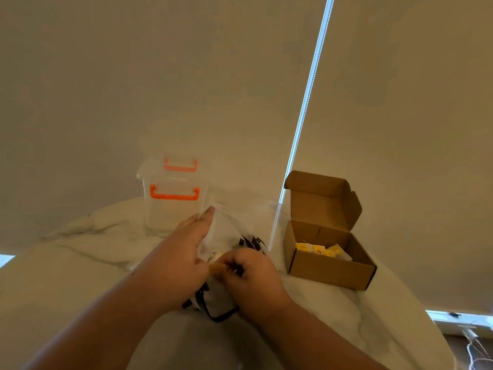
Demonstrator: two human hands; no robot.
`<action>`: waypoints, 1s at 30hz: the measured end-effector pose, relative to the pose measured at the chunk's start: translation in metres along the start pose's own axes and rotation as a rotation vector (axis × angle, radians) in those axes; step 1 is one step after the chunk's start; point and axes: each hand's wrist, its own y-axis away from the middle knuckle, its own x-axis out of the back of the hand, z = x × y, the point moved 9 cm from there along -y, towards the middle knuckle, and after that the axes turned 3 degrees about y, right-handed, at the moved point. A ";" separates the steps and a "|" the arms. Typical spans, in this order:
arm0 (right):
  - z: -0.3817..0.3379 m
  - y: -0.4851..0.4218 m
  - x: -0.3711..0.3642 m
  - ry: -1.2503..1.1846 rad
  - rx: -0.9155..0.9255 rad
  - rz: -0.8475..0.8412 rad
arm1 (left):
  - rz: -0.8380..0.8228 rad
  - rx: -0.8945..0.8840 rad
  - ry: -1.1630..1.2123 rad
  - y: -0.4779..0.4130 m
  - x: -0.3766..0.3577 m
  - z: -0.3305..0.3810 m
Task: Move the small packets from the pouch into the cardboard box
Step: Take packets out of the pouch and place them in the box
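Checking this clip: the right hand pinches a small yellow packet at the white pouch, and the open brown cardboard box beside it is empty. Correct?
Not quite: the head view shows the open brown cardboard box holding several yellow packets. The right hand does pinch a small yellow packet at the white pouch.

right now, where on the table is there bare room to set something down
The table is bare left of the left hand, up to the clear container, and near right in front of the cardboard box. The middle is crowded: both hands work at the pouch, the right hand pinching a packet.
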 end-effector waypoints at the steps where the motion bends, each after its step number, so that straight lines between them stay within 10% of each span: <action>1: -0.006 0.004 0.007 -0.025 0.019 -0.018 | 0.015 -0.009 -0.009 -0.001 0.001 -0.001; 8: 0.002 0.004 0.121 -0.191 -0.021 0.269 | 0.032 -0.004 -0.038 -0.004 -0.001 -0.011; 12: 0.057 0.003 0.195 0.101 -0.213 0.466 | 0.030 0.014 -0.040 -0.004 0.000 -0.011; 20: 0.174 -0.004 0.217 0.455 -0.610 0.333 | 0.012 0.034 -0.024 -0.002 -0.001 -0.004; 30: 0.181 -0.008 0.208 0.640 -0.675 0.271 | 0.033 0.023 -0.028 0.000 0.001 -0.003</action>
